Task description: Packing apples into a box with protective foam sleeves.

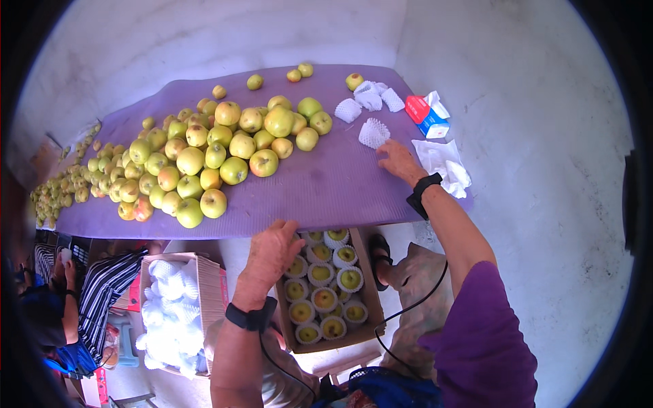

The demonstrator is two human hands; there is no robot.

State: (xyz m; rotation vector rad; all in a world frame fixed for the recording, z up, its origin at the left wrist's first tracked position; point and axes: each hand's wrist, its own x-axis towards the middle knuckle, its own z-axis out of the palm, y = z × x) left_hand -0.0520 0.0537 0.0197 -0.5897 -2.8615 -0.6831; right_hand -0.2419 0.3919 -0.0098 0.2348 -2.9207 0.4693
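My right hand [400,162] reaches over the purple table mat [326,194], fingers apart, its fingertips close beside a white foam net sleeve [374,133]. I cannot tell whether they touch it. My left hand [271,250] is at the front edge of the table, fingers loosely bent and apart, with nothing visible in it. Beneath it stands a cardboard box [373,299] of yellow-green apples [322,273] in white foam sleeves. A large heap of loose apples [190,160] covers the left and middle of the mat. More foam sleeves [369,96] lie at the back right.
A red and blue tissue box [430,117] and crumpled white tissue [445,166] sit at the table's right end. Below, a carton [212,285] overflows with foam sleeves [170,309]. Another person in striped trousers [105,299] sits at the lower left. Cables hang by my wrists.
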